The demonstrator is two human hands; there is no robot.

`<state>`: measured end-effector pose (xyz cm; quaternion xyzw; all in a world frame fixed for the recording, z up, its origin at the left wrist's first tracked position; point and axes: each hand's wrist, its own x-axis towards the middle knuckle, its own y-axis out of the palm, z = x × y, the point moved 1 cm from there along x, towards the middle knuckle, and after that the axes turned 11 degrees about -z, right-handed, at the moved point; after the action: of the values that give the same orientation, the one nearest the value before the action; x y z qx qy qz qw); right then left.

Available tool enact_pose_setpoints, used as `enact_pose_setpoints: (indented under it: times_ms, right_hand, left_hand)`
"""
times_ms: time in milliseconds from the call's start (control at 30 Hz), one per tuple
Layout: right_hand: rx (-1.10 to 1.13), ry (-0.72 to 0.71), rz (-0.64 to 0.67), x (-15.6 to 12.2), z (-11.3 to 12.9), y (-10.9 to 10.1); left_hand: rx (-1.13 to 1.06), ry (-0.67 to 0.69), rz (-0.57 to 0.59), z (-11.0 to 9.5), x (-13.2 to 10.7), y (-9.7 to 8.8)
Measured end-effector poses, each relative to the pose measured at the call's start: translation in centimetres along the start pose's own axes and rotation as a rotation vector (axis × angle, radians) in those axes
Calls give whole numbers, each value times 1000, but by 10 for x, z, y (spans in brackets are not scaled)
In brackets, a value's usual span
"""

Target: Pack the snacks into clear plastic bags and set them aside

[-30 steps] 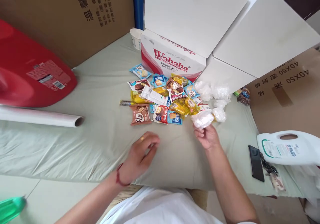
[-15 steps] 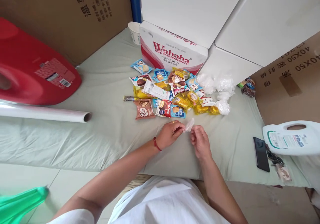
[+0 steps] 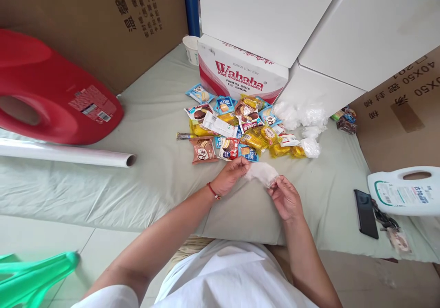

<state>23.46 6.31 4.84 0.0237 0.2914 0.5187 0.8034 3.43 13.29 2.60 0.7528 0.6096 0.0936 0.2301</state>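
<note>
Between my two hands stretches a thin translucent plastic bag (image 3: pixel 261 173). My left hand (image 3: pixel 229 176) pinches its left end, just in front of the snack packets. Its right end is gripped by the fingertips of my right hand (image 3: pixel 286 198). Beyond the hands lies a pile of small wrapped snacks, among them a brown packet (image 3: pixel 203 150), a red and white packet (image 3: pixel 228 148), a blue packet (image 3: pixel 248 152) and several yellow packets (image 3: pixel 253 139). A white packet (image 3: pixel 220 125) rests on top. Crumpled clear plastic bags (image 3: pixel 311 115) sit at the pile's right.
A Wahaha carton (image 3: pixel 240 74) stands behind the pile. To the left are a red jug (image 3: pixel 62 97) and a roll of film (image 3: pixel 65 153). At right lie a phone (image 3: pixel 366 214), keys (image 3: pixel 385 217) and a white bottle (image 3: pixel 405 191). A green plastic object (image 3: pixel 44 271) is at lower left.
My hands have moved apart, and the bag, bunched before, is now spread out between them. The view has shifted slightly, so the surroundings appear farther right.
</note>
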Motion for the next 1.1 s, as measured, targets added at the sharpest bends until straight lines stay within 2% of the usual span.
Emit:
enact_pose_setpoints:
  times_ms: [133,233,267,333,367,400,433,500,567,600,700,800,933,1000,1100]
  right_hand:
    - [61,7,-27,2,4,-13]
    - [-217,-77,-91,4,6,-28]
    - [-366,-165,-161,4,8,-33]
    - [-642,-436,-337,1,15,-38]
    - [-733,-588,-387,-3,19,-37]
    - [-791,-727,-380,-7,22,-33]
    - [-833,-844,-309,-11,23,-26]
    - [-920,-1009,-54,-19,20,-5]
    - [-1019,-1110,168,-23,12,16]
    - [-1052,-1131,227,-22,7,24]
    - [-1033,-1052,233,-12,-3,33]
    - [-841,-773,163,0,-4,25]
    - [-453,-378,87,4,-2,20]
    - [-304,-259,82,1,-5,24]
    - [-145,-145,94,-2,-10,34]
  left_hand:
    - [-208,-161,-25,-1,1,0]
    - [-269,-237,-9,-1,0,0]
    - [-269,-245,-6,-1,0,1]
    - [-260,-240,-2,0,0,1]
    - [-258,-237,1,0,0,1]
    - [-262,-236,6,1,0,1]
    - [-267,-240,13,2,-1,2]
    - [-278,-251,25,3,-1,4]
    - [-281,-260,32,4,-2,5]
    - [-280,-262,34,4,-2,5]
    - [-287,-256,27,3,-2,4]
    - [-303,-245,3,3,1,0]
    - [-318,-242,-40,4,2,-1]
    - [-316,-243,-31,5,1,0]
    - [-281,-199,53,7,-2,3]
